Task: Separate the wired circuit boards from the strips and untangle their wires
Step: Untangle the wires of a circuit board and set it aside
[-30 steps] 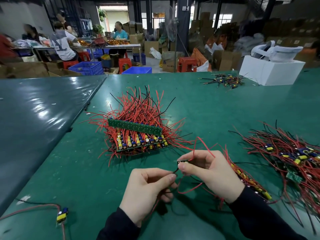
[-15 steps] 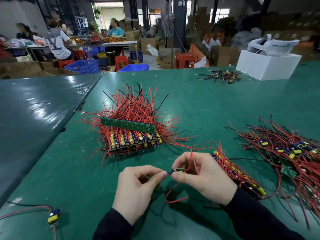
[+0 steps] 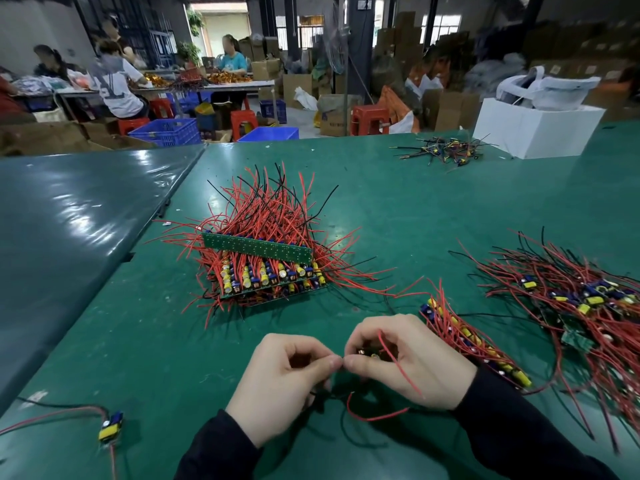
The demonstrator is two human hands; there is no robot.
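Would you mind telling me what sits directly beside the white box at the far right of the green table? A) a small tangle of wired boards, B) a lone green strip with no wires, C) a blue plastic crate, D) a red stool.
A: a small tangle of wired boards lies on the green table just left of the white box; crates and stools stand on the floor beyond.
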